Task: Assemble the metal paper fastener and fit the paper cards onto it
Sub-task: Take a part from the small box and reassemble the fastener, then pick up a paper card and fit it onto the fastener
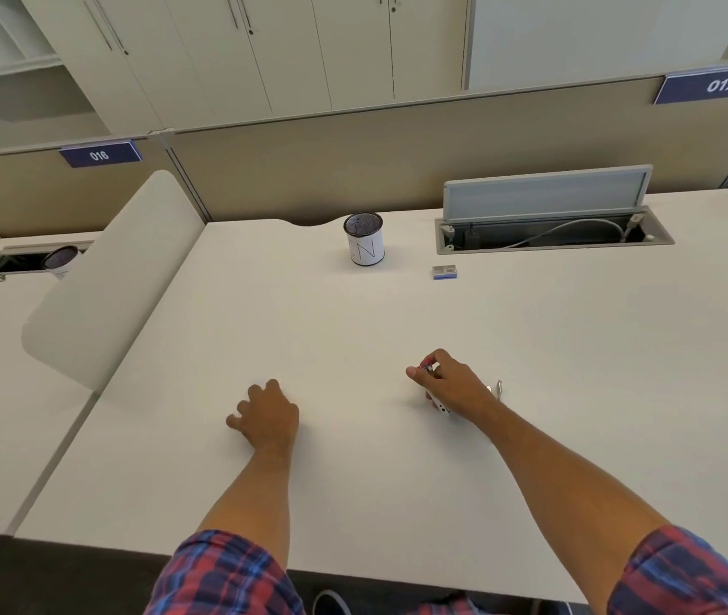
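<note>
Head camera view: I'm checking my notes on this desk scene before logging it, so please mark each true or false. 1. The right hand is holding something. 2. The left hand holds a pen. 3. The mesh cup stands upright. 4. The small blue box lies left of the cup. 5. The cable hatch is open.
1. True: the right hand grips a small stack of white cards.
2. False: the left hand rests on the desk, with nothing visible in it.
3. True: the mesh cup stands upright.
4. False: the small blue box lies right of the cup.
5. True: the cable hatch has its lid raised.
</note>
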